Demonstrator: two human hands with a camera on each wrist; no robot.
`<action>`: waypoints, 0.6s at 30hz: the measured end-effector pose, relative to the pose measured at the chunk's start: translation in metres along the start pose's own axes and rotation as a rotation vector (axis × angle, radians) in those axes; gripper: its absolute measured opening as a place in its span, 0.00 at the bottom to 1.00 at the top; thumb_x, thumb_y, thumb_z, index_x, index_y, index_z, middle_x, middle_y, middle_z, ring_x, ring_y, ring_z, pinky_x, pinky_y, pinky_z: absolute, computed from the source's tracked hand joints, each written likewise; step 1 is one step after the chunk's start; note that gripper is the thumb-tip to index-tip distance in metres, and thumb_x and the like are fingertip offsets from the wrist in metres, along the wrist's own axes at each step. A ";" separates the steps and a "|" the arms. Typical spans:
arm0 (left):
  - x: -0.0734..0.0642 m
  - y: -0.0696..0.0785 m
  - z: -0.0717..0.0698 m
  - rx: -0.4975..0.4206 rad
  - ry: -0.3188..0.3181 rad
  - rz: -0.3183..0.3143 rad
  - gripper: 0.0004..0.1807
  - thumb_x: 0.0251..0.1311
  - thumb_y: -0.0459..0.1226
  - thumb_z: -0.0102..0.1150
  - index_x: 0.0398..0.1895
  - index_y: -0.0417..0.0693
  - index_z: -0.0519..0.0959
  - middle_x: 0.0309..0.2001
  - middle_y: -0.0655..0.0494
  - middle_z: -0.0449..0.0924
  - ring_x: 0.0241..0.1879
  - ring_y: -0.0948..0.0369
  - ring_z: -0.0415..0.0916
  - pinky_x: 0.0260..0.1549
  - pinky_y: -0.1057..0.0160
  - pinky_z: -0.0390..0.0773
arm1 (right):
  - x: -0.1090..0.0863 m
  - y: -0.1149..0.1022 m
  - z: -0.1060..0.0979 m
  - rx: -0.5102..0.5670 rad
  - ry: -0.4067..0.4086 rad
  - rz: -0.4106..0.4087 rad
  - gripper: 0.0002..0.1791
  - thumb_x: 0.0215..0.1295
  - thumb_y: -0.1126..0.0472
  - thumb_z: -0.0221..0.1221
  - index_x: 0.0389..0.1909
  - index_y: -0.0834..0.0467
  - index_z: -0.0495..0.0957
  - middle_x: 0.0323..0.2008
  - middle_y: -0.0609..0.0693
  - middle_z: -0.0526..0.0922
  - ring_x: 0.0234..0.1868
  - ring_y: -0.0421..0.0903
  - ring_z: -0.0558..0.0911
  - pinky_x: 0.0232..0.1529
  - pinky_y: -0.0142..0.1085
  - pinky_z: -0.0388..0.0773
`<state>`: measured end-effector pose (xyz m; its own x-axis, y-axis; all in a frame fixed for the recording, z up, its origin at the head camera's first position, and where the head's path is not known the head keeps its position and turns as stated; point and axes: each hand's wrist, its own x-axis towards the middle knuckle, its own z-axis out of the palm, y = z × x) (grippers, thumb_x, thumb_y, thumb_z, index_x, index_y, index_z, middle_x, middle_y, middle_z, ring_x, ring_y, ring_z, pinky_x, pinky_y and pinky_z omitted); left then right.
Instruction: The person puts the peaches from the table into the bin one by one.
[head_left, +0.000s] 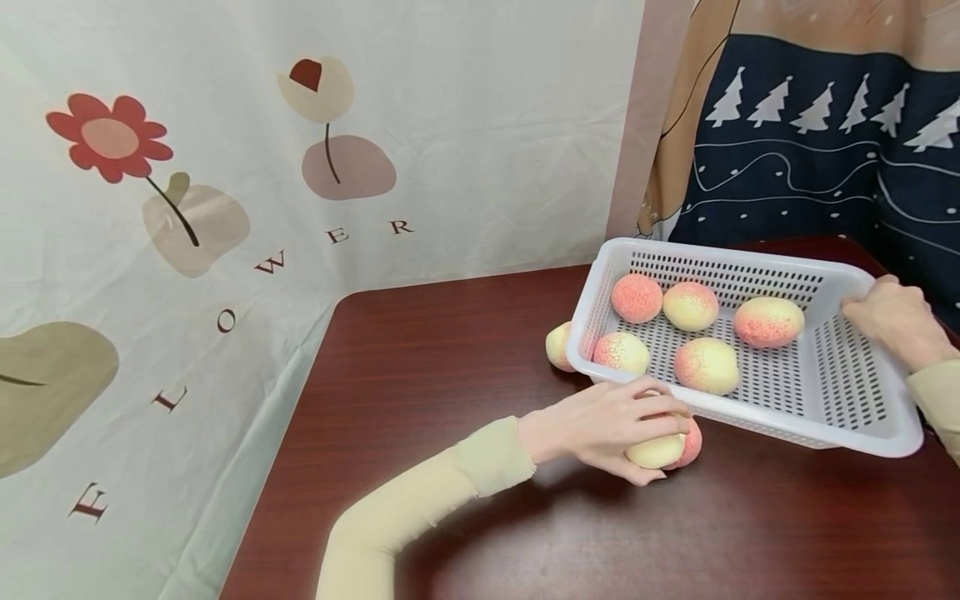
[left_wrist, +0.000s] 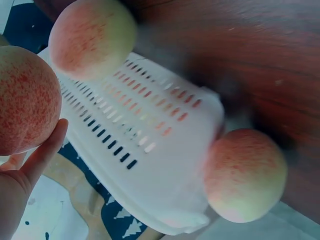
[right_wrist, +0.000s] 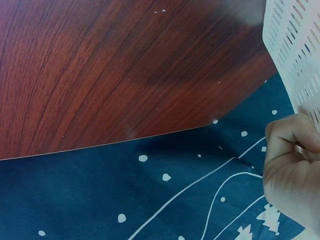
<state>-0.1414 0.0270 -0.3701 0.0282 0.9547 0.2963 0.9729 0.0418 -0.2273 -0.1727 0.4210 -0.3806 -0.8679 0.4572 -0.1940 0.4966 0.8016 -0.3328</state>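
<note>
My left hand (head_left: 603,423) holds a pale yellow and pink peach (head_left: 654,453) just in front of the white plastic basket (head_left: 780,418). Beyond it, partly hidden, shows another, pinker peach (head_left: 692,442). In the left wrist view the thumb lies against the held, red-speckled peach (left_wrist: 27,102), and a second peach (left_wrist: 92,40) appears close by. My right hand (head_left: 900,321) grips the basket's right end, its fingers curled over the rim; the right wrist view shows this hand (right_wrist: 290,170) curled at the basket's edge. Several peaches (head_left: 707,367) lie inside the basket, mostly toward its left side.
One more peach (head_left: 558,347) sits on the table outside the basket's left end. The dark red wooden table (head_left: 420,367) ends at the back against a white flower-printed curtain (head_left: 480,167). A navy cloth with white trees (head_left: 795,158) hangs behind the basket.
</note>
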 end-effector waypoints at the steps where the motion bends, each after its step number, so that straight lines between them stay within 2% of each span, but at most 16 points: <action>1: 0.003 -0.001 0.000 -0.002 0.006 0.000 0.25 0.56 0.59 0.49 0.51 0.58 0.77 0.55 0.64 0.76 0.58 0.62 0.68 0.48 0.72 0.73 | 0.001 0.000 0.001 0.001 -0.002 0.003 0.35 0.64 0.60 0.37 0.57 0.89 0.43 0.33 0.78 0.64 0.19 0.58 0.77 0.18 0.41 0.77; 8: 0.026 -0.009 -0.006 -0.033 0.082 -0.003 0.27 0.55 0.59 0.51 0.52 0.55 0.78 0.55 0.63 0.78 0.58 0.61 0.69 0.58 0.73 0.67 | 0.002 0.001 0.002 0.007 -0.009 0.012 0.34 0.64 0.61 0.38 0.57 0.89 0.44 0.32 0.77 0.64 0.19 0.58 0.77 0.18 0.42 0.77; 13: 0.044 -0.014 -0.012 -0.073 0.048 -0.053 0.31 0.53 0.61 0.54 0.55 0.56 0.77 0.57 0.65 0.76 0.59 0.63 0.67 0.57 0.77 0.66 | 0.000 -0.001 0.001 0.001 -0.009 0.011 0.35 0.64 0.60 0.37 0.57 0.89 0.43 0.32 0.77 0.64 0.19 0.58 0.77 0.19 0.42 0.77; 18: 0.059 -0.019 -0.015 -0.074 0.037 -0.064 0.32 0.53 0.61 0.54 0.57 0.55 0.76 0.58 0.65 0.75 0.60 0.64 0.66 0.60 0.78 0.62 | -0.001 -0.002 0.001 0.000 -0.009 0.004 0.35 0.64 0.61 0.37 0.57 0.89 0.43 0.33 0.78 0.63 0.20 0.59 0.77 0.19 0.42 0.77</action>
<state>-0.1545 0.0786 -0.3346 -0.0276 0.9392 0.3423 0.9872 0.0794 -0.1381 -0.1726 0.4185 -0.3802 -0.8658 0.4573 -0.2033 0.5003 0.7997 -0.3318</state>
